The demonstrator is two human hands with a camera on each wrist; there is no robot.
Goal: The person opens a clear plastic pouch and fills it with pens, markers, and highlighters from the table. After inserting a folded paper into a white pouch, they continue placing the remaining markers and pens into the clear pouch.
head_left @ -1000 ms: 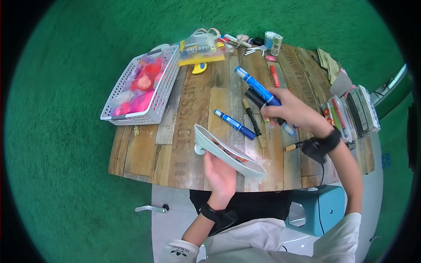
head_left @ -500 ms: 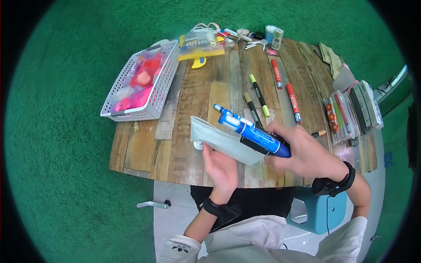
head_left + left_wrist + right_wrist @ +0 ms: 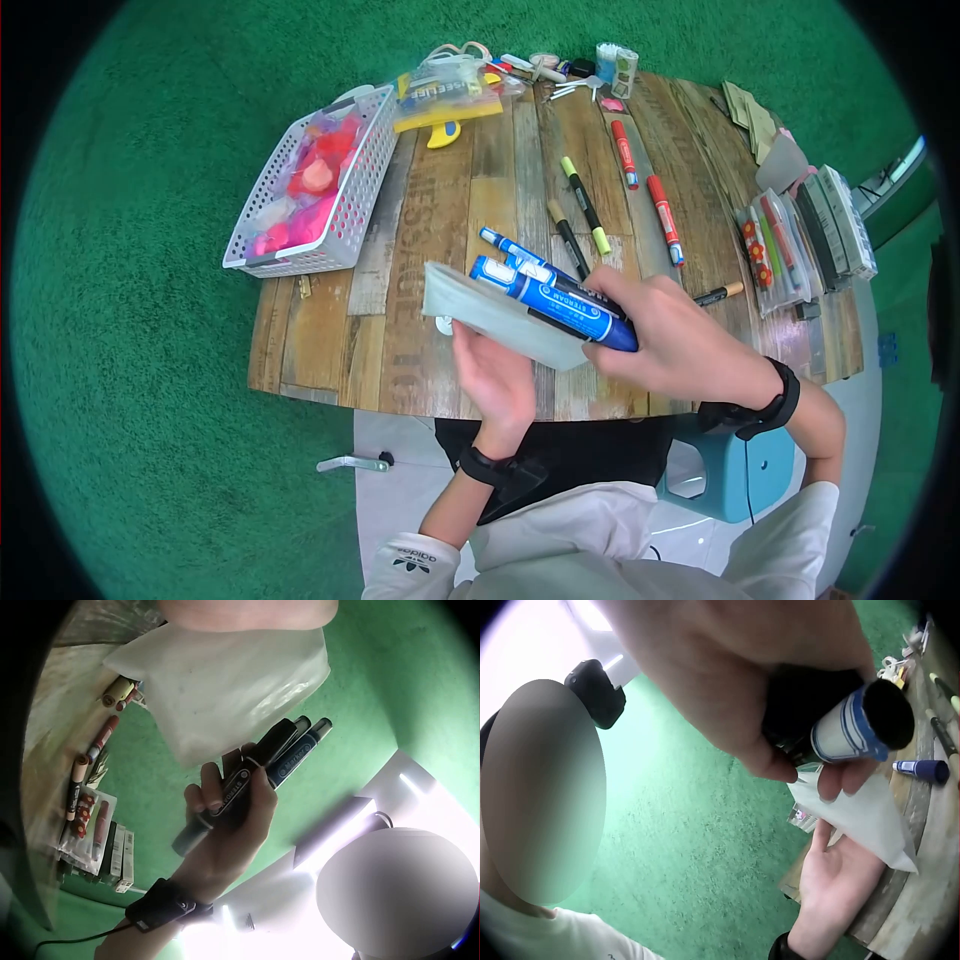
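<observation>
A pale pouch (image 3: 505,318) is tilted above the table's near edge, a round white button at its left side. My left hand (image 3: 497,385) holds it from below, palm up, its fingers mostly hidden behind the pouch. My right hand (image 3: 685,335) grips several markers at the pouch's upper side, among them a thick blue marker (image 3: 575,312); black ones show in the left wrist view, with the right hand (image 3: 232,817) curled round them below the pouch (image 3: 225,682). Another blue marker (image 3: 922,771) lies on the table beyond the pouch (image 3: 862,817) in the right wrist view.
Red markers (image 3: 664,215) and black markers with green or tan caps (image 3: 584,200) lie on the table (image 3: 440,200). A white basket (image 3: 350,225) of pink items stands left. Plastic bags (image 3: 450,90) lie at the back; a clear pouch of pens (image 3: 775,255) and boxes stand right.
My right hand has come down and left with the markers, from over the table to the pouch. Its load now lies across the pouch's upper edge. The left hand stays under the pouch.
</observation>
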